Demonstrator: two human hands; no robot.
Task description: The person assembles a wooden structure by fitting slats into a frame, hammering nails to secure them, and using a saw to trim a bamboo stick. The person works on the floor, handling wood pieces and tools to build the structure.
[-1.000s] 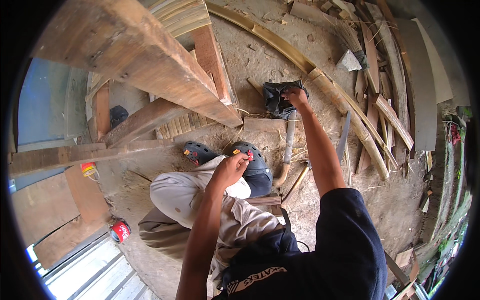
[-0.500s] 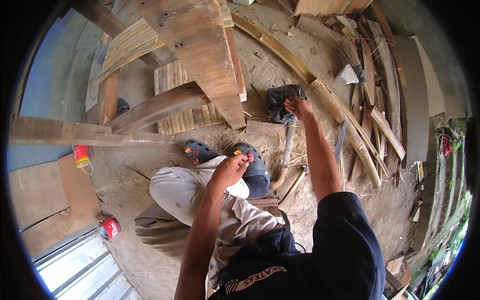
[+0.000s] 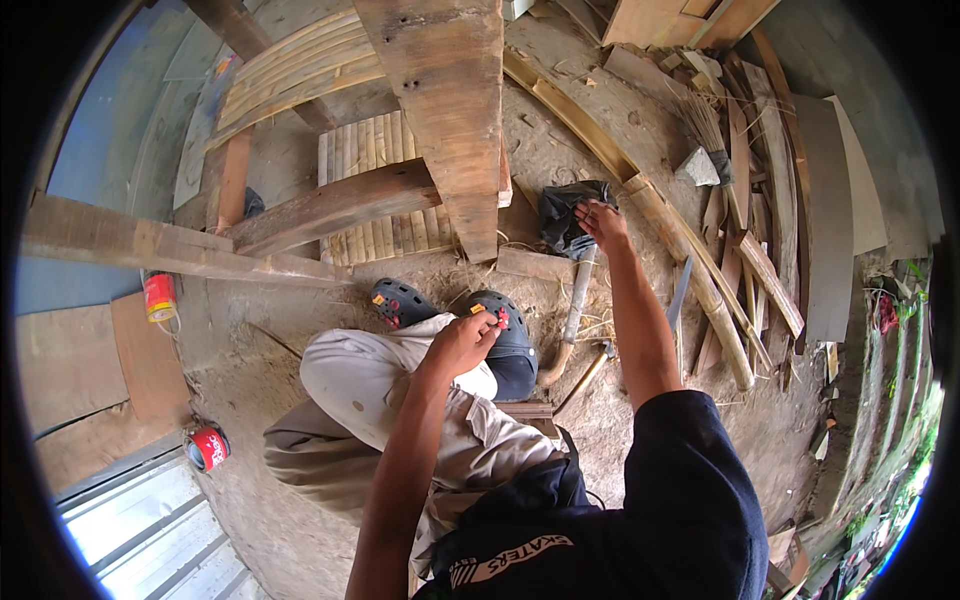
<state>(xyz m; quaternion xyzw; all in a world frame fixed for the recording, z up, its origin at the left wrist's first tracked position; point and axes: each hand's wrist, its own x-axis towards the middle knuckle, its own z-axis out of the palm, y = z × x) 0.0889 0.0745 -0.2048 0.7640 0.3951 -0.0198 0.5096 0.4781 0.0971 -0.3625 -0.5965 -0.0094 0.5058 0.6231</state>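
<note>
My right hand (image 3: 603,224) is at a black plastic bag (image 3: 565,218) on the dirt floor. Its fingers are bent and pressed together against the bag's opening, and what lies between them is hidden. Over my bent leg, my left hand (image 3: 466,343) is closed with its fingers curled inward, beside a dark clog (image 3: 512,350) with small bright charms. I cannot make out what it holds. Just below the bag stands a grey and brown curved handle (image 3: 577,310). A hammer (image 3: 587,377) lies near my right forearm, with a saw blade (image 3: 680,292) beyond that arm.
A wooden frame (image 3: 445,110) with bamboo slats (image 3: 375,150) rises at the upper left. Split bamboo (image 3: 660,212) and piled boards (image 3: 775,170) lie to the right, near a stick broom (image 3: 715,150). Two red cans (image 3: 160,297) stand at the left.
The view has shifted slightly, so the wooden frame appears farther right. My right hand stays at the bag, its fingers a little more bent. My left hand has hardly moved.
</note>
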